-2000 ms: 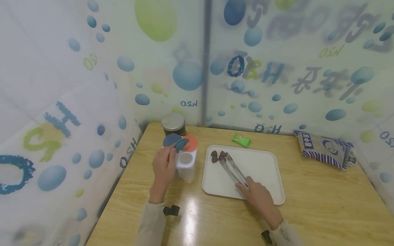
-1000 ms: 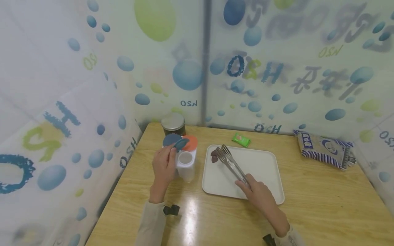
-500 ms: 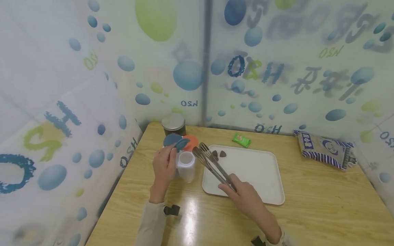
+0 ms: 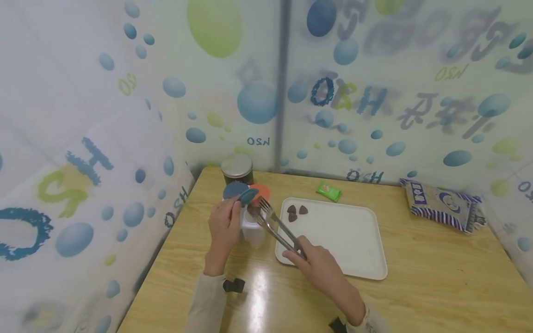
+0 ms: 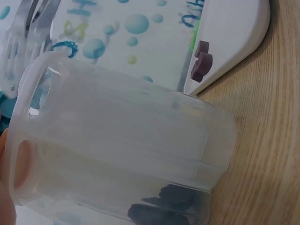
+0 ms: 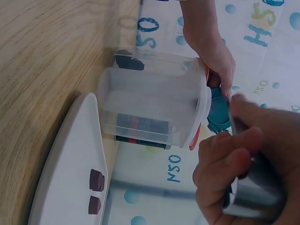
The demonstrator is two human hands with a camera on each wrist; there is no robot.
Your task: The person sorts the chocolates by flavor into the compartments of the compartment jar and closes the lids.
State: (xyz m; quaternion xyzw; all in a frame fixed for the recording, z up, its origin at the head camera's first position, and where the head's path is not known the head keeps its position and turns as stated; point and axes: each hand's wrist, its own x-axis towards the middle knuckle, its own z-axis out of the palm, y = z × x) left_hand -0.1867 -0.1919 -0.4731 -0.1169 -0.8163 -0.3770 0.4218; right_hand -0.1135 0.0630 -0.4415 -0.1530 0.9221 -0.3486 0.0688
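Tongs (image 4: 272,225) pinched shut in my right hand (image 4: 318,266), tips over the open mouth of the clear plastic container (image 4: 253,229) beside the white tray (image 4: 354,245); a dark piece seems held between the tips, though it is too small to be sure. My left hand (image 4: 222,231) grips the container and holds its teal flap lid (image 4: 248,196) up, probably to keep the opening clear. Three dark chocolate pieces (image 4: 294,212) lie on the tray's far left corner, well ahead of my right hand's grip.

Beside the white tray (image 4: 345,249) stands a clear plastic container (image 4: 254,231) with teal (image 4: 248,196), blue (image 4: 234,189) and orange lids (image 4: 262,190). Dark brown pieces (image 4: 294,212) lie on the tray. Behind it sit a green packet (image 4: 328,191) and a blue-and-white striped bag (image 4: 445,205) on light wood-grain table (image 4: 437,286).
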